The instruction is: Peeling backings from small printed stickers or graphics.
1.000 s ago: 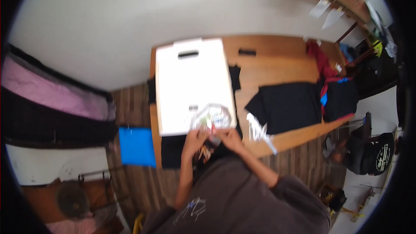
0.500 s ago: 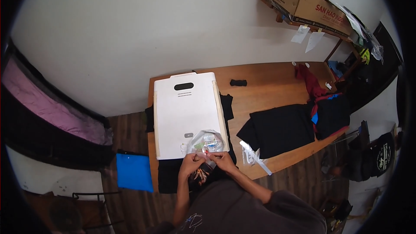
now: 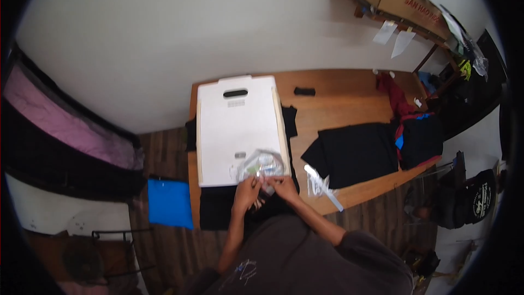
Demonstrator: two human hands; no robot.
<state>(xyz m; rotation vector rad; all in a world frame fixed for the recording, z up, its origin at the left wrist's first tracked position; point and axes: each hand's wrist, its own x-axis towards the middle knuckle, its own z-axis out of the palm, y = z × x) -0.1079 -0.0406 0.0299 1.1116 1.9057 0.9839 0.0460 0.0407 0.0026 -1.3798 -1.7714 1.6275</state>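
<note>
Head view: a blue flat packet (image 3: 170,203) lies well left of the fingers. Just beyond the fingertips stretches a white board (image 3: 240,125) with an oblong slot, resting on black cloth (image 3: 218,218). The person's left hand (image 3: 248,190) pinches the near edge of a clear plastic bag (image 3: 265,159), which spreads forward from the fingers over the board; the right hand (image 3: 284,187) pinches it close beside. Right of those fingers lie a clear plastic wrapper (image 3: 316,181), then a folded black garment (image 3: 357,155).
</note>
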